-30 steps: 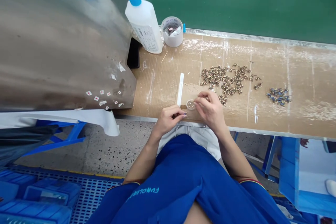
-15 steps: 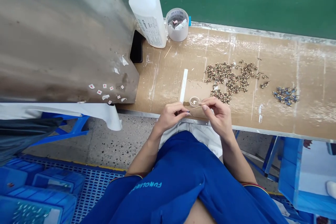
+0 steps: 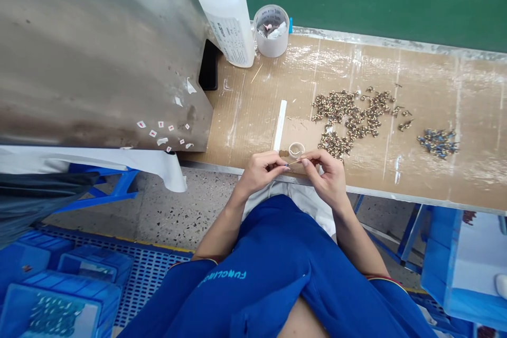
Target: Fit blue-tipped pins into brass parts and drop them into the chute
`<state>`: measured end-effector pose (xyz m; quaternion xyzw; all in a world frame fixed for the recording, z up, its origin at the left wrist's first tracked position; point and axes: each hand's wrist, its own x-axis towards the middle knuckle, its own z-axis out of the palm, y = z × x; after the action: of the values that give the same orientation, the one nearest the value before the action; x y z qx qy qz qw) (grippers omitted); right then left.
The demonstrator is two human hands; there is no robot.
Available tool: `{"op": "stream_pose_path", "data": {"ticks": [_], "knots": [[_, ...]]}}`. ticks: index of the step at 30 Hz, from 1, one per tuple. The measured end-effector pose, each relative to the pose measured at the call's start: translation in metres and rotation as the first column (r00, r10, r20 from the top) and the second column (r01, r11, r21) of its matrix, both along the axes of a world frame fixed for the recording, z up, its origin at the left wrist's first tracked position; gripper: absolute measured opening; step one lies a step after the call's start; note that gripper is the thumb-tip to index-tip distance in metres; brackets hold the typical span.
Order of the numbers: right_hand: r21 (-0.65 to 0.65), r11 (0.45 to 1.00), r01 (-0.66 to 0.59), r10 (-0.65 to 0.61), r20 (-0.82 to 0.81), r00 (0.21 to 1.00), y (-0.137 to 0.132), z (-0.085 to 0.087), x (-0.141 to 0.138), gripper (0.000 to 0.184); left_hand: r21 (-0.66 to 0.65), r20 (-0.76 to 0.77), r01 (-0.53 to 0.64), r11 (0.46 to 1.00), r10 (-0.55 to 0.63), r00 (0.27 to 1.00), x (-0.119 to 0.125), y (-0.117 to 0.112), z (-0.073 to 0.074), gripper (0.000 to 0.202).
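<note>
My left hand [image 3: 259, 173] is closed in a pinch on a tiny bluish metal part [image 3: 287, 165], mostly hidden by the fingertips. Between the thumb and fingers of my right hand [image 3: 328, 177] is a thin wooden stick like a toothpick [image 3: 295, 161], its tip at the small part. Just beyond the fingertips sits a small round clear dish [image 3: 291, 149] on the cardboard-covered table. Past my right hand spreads a heap of small brass-coloured parts [image 3: 336, 108]. Farther right lies a smaller cluster of similar parts with blue on them [image 3: 438, 143].
A white strip [image 3: 279, 125] lies left of the dish. At the back stand a white bottle with a blue cap [image 3: 229, 24] and a tape roll [image 3: 273, 47] holding scraps. A black phone [image 3: 208, 66] lies beside the metal panel [image 3: 103, 63]. Blue crates [image 3: 59, 285] are below left.
The stick in my right hand has come closer to my left fingertips, its tip now at the small part. The view has shifted slightly; both hands keep their pinches.
</note>
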<state>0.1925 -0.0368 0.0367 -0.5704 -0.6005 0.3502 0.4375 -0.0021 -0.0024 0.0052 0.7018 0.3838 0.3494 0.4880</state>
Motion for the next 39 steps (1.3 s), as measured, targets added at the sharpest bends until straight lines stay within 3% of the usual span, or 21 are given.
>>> {"op": "stream_pose_path", "data": {"ticks": [14,22,27,31,35,39], "knots": [[0.054,0.998,-0.041,0.038,0.045,0.998,0.001,0.002,-0.002,0.013,0.092,0.01,0.002,0.996,-0.003,1.0,-0.001,-0.001,-0.004,0.023],[0.065,0.997,-0.05,0.049,0.018,0.999,-0.001,0.002,-0.004,0.012,0.167,0.093,-0.059,0.984,0.043,0.995,0.0,0.0,-0.009,0.022],[0.137,0.989,0.049,-0.041,-0.062,0.997,0.003,0.001,0.001,0.01,0.107,0.168,-0.089,0.99,0.07,0.983,-0.003,-0.001,-0.01,0.018],[0.237,0.964,0.124,-0.137,0.04,0.99,0.01,-0.003,0.01,0.011,0.057,0.234,-0.088,0.994,0.073,0.97,-0.005,-0.001,-0.01,0.016],[0.237,0.97,0.051,-0.098,0.192,0.976,0.012,-0.01,0.007,0.012,0.029,0.266,-0.082,0.996,0.072,0.961,-0.006,0.001,-0.01,0.015],[0.178,0.984,-0.002,-0.043,0.244,0.969,0.009,-0.015,0.003,0.011,0.024,0.265,-0.082,0.996,0.073,0.961,-0.007,0.0,-0.01,0.016]]}}
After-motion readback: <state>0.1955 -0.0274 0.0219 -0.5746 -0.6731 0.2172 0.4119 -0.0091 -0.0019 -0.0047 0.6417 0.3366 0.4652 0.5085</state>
